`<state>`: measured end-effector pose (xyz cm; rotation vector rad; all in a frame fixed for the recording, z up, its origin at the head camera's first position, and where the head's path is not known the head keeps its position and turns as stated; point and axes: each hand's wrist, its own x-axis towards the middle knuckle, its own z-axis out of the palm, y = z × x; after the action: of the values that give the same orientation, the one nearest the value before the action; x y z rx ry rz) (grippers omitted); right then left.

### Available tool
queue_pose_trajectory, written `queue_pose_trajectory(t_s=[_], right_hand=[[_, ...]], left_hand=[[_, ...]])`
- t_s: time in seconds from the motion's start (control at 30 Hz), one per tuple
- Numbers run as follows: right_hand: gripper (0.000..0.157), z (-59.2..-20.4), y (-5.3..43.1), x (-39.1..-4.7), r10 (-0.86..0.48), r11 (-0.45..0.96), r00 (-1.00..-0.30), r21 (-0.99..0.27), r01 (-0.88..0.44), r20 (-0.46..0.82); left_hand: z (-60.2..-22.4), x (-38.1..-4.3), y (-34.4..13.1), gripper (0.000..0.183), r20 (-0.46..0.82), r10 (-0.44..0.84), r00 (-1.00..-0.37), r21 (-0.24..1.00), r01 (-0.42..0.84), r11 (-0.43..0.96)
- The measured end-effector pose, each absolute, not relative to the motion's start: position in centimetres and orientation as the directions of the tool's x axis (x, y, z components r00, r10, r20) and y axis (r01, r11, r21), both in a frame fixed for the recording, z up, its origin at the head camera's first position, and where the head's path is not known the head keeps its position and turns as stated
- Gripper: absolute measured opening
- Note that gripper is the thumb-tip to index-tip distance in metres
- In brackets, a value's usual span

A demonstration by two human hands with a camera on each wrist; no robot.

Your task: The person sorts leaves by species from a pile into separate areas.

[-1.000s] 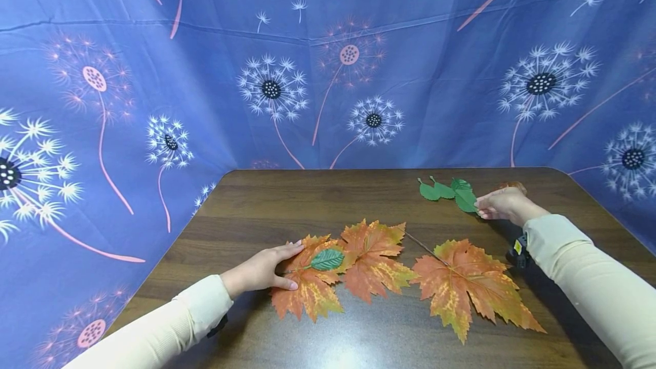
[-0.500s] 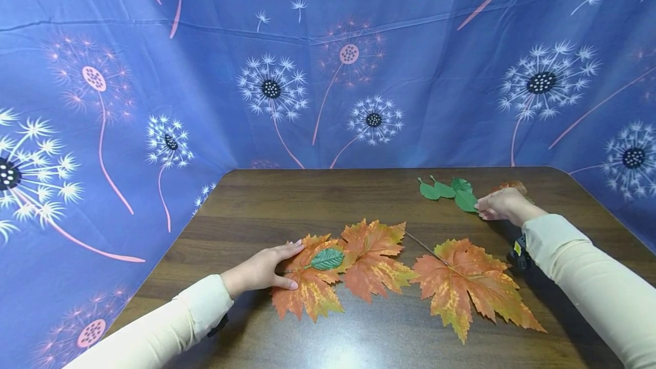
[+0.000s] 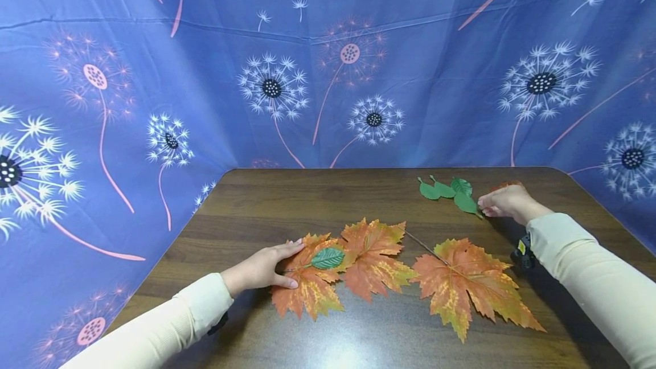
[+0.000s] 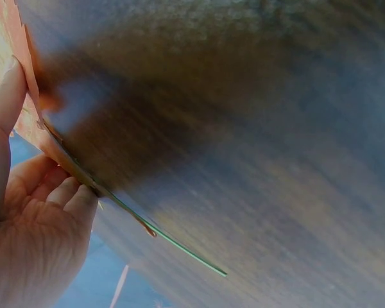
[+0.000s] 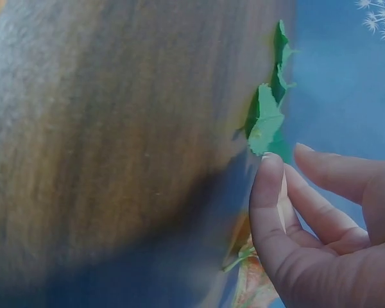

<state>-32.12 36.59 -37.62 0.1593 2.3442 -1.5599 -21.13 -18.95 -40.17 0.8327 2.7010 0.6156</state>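
Rust-orange leaves mottled with yellow stand out against a brown, wood-grained surface (image 3: pixel 287 198): a first leaf (image 3: pixel 310 293) at 6 o'clock, a second leaf (image 3: pixel 369 255) at 5, and a third leaf (image 3: pixel 461 278), tinged yellow-green, at 4. A dark green leaf (image 3: pixel 328 258) with paler veins tops the one at 6. Toward 3 o'clock sits an all-green leaf cluster (image 3: pixel 443 190), and farther out a reddish-brown piece (image 3: pixel 505 185). Cream sleeves (image 3: pixel 594 283) enter at 8 and 4. Around 12, a blue backdrop (image 3: pixel 435 78) carries white dandelions (image 3: pixel 271 89) with dotted black centres, alongside coral-pink dandelions (image 3: pixel 349 54).
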Motion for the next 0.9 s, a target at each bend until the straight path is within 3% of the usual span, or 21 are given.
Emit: queue_pose_trajectory(t_s=[0.23,0.47,0.57,0.9], right_hand=[[0.028,-37.3,36.3,-32.1,-0.096,0.395,-0.952,-0.889,0.231,-0.290],[0.047,-36.6,35.2,-32.1,-0.087,0.431,-0.948,-0.870,0.240,-0.305],[0.049,-36.3,34.8,-32.0,-0.108,0.431,-0.948,-0.874,0.226,-0.298],[0.030,-35.3,33.5,-32.1,-0.167,0.312,-0.953,-0.930,0.192,-0.253]], left_hand=[[-40.1,-21.2,-19.0,0.084,-0.125,0.572,-0.811,0.472,0.459,0.753],[-40.0,-21.2,-18.9,0.085,-0.139,0.566,-0.812,0.484,0.443,0.755],[-40.0,-21.2,-19.0,0.085,-0.145,0.565,-0.812,0.487,0.439,0.755],[-39.9,-21.1,-19.0,0.085,-0.141,0.568,-0.811,0.493,0.440,0.751]])
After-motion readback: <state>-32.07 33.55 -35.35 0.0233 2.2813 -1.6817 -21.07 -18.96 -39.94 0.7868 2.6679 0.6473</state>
